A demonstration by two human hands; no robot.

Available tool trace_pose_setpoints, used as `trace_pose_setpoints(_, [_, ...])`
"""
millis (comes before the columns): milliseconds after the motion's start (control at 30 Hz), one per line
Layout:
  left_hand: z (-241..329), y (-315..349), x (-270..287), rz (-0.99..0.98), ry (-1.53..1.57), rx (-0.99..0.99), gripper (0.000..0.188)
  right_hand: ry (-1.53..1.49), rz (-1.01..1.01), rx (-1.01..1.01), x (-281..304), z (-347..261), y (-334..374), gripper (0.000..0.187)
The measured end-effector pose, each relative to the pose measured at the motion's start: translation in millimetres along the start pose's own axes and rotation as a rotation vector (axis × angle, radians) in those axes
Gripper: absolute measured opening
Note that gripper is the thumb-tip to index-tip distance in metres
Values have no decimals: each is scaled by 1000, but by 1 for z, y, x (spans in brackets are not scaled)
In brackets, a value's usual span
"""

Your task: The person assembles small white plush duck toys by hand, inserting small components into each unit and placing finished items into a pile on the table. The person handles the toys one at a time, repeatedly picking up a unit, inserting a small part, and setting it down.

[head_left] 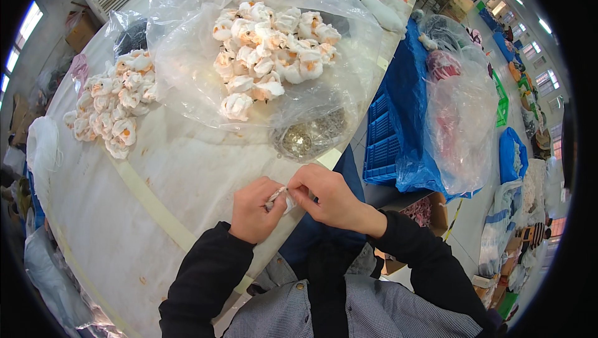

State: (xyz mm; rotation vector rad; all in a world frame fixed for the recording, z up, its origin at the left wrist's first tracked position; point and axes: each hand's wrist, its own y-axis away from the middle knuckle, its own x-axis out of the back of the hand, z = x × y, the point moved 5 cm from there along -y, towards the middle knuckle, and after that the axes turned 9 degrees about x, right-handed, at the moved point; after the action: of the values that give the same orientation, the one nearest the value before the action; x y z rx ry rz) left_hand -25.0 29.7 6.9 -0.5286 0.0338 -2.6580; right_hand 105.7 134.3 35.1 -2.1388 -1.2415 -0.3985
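Observation:
My left hand (254,211) is closed around a small white piece (275,197) that looks like soft, twisted fabric; most of it is hidden in the fingers. Beside it, the fingertips of my right hand (326,195) are pinched together at the end of that piece; whatever they grip is too small to make out. Both hands are over the table's near right edge. Farther off, a heap of white fabric flowers (274,48) with pale orange centres rests on a clear plastic bag (193,110). Another pile of such flowers (118,102) lies at the left.
Just beyond my hands is a clear bag of gold sequin-like bits (294,142) on the white-covered table (180,170). To the right stands a blue plastic crate (380,132) with blue sheeting and a clear bag (458,126). An open cardboard box (438,214) sits below it.

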Motion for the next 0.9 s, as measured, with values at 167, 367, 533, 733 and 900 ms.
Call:
trace_pose_setpoints(167, [1, 1, -3, -26, -57, -42, 3, -16, -30, 54, -2, 3, 3, 11])
trace_pose_setpoints(367, [4, 3, -5, -6, -138, -104, 6, -72, -34, 53, -8, 8, 8, 11])
trace_pose_setpoints(533, [8, 8, -7, -21, -194, -76, 6, -148, -17, 83, -11, 11, 9, 8])
trace_pose_setpoints(733, [8, 9, -6, 15, -262, -121, 9, -166, 9, 119, -12, 11, 9, 8])
trace_pose_setpoints(900, [21, 2, 10, -28, -291, -34, 6, -245, 100, 122, -8, 21, 12, 8])
